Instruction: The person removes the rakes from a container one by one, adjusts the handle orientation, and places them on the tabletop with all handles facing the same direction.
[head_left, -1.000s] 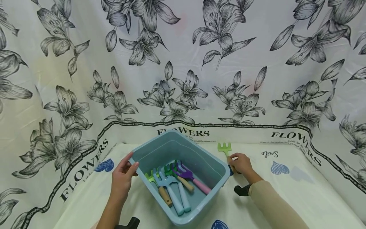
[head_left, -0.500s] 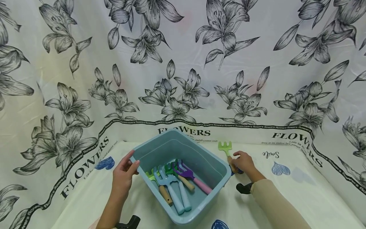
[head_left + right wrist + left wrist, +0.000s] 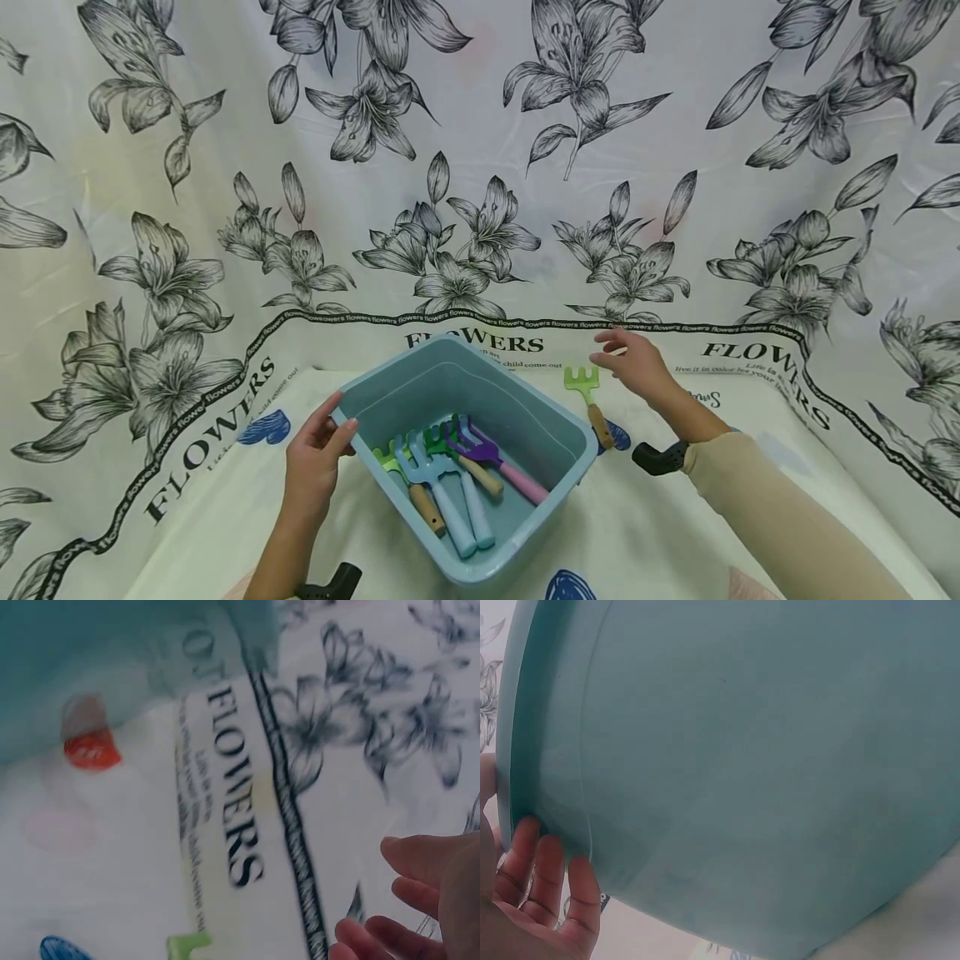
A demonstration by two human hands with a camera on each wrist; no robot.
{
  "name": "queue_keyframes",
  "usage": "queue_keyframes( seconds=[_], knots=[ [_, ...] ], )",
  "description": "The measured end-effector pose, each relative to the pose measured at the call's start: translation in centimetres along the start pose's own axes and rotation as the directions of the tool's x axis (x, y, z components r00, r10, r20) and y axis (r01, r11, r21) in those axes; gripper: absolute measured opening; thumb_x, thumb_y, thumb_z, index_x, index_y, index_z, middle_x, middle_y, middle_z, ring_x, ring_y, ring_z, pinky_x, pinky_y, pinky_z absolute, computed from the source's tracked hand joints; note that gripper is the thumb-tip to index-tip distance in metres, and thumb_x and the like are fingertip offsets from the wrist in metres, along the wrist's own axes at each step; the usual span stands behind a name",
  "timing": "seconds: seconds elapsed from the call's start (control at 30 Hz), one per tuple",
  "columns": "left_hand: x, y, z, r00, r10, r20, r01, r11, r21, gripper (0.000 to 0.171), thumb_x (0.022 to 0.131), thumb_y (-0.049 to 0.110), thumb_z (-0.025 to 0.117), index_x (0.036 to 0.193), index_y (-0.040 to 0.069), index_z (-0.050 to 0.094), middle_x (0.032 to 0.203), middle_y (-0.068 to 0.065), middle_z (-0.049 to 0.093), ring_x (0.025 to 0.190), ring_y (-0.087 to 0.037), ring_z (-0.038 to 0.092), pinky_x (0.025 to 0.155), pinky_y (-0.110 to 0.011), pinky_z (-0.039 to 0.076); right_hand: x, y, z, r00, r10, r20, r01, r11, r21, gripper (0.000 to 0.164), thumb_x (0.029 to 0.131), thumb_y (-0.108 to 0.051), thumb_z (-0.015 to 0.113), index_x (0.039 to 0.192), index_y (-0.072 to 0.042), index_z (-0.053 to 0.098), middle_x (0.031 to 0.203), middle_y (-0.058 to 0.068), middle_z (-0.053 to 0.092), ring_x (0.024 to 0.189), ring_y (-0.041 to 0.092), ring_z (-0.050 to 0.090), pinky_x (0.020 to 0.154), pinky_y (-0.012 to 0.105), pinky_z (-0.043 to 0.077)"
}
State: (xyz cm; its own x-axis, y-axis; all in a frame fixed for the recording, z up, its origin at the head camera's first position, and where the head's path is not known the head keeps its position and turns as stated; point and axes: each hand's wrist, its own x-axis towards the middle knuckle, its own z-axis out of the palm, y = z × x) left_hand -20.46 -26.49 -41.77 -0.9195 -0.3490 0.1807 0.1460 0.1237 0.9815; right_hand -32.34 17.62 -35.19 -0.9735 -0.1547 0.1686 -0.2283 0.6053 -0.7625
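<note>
My left hand (image 3: 315,454) holds the left corner of a blue-grey plastic basin (image 3: 528,417), thumb over the rim. In the left wrist view its fingers (image 3: 547,870) curl against the outer wall. Toy garden forks lie in the basin: light blue ones (image 3: 431,471), a purple one with a pink handle (image 3: 483,450), a dark green one (image 3: 442,442) and a light green one whose wooden handle (image 3: 426,508) shows. Right of the basin, another light green fork (image 3: 581,383) with a wooden handle lies on the cloth. My right hand (image 3: 637,362) hovers beyond it, holding nothing, fingers loosely extended.
White cloth (image 3: 675,517) printed with blue hearts covers the surface. Behind it rises a flower-printed curtain (image 3: 630,150) with a black lettered band. Black straps with mounts (image 3: 660,458) sit on both wrists.
My right hand has left the fork's wooden handle and moved up and away toward the back. The fork stays on the cloth. My left hand keeps its hold on the basin.
</note>
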Motion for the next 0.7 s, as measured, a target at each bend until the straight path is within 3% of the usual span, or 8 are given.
queue_keyframes(
  seconds=[0.23,0.43,0.57,0.7],
  knots=[
    [0.0,0.0,0.1,1.0,-0.004,-0.005,0.004,1.0,0.014,0.055,0.094,0.025,0.066,0.145,0.017,0.047,0.1,-0.008,0.052,0.08,-0.011,0.06,0.075,-0.021,0.055,-0.3,-5.5,0.4,0.987,-0.088,0.132,0.076,0.993,0.089,0.049,0.094,-0.023,0.067,0.137,-0.008,0.05,0.128,0.02,0.053,0.104,0.031,0.06,0.078,0.039,0.055],
    [0.1,0.0,0.2,1.0,-0.022,-0.007,0.022,1.0,0.017,0.055,0.094,0.026,0.067,0.145,0.019,0.048,0.099,-0.007,0.052,0.079,-0.012,0.061,0.075,-0.02,0.054,-0.5,-9.9,1.3,0.946,-0.165,0.278,0.126,0.98,0.155,0.056,0.093,-0.02,0.068,0.143,-0.013,0.044,0.134,0.019,0.047,0.103,0.03,0.061,0.08,0.04,0.055],
    [0.1,0.0,0.1,1.0,-0.022,-0.003,0.022,1.0,0.021,0.055,0.094,0.027,0.067,0.145,0.02,0.049,0.099,-0.008,0.052,0.08,-0.012,0.06,0.076,-0.02,0.054,-0.3,-11.7,2.5,0.9,-0.19,0.392,0.139,0.978,0.156,0.059,0.093,-0.018,0.068,0.145,-0.014,0.041,0.137,0.019,0.044,0.104,0.033,0.062,0.083,0.042,0.054],
    [0.2,-0.2,0.0,1.0,-0.015,-0.004,0.015,0.999,0.032,0.055,0.094,0.027,0.067,0.145,0.021,0.049,0.099,-0.008,0.051,0.081,-0.012,0.06,0.076,-0.021,0.054,0.3,-13.0,4.2,0.823,-0.208,0.529,0.162,0.978,0.134,0.061,0.093,-0.02,0.068,0.147,-0.016,0.039,0.138,0.015,0.047,0.105,0.028,0.063,0.088,0.044,0.052]
  ],
)
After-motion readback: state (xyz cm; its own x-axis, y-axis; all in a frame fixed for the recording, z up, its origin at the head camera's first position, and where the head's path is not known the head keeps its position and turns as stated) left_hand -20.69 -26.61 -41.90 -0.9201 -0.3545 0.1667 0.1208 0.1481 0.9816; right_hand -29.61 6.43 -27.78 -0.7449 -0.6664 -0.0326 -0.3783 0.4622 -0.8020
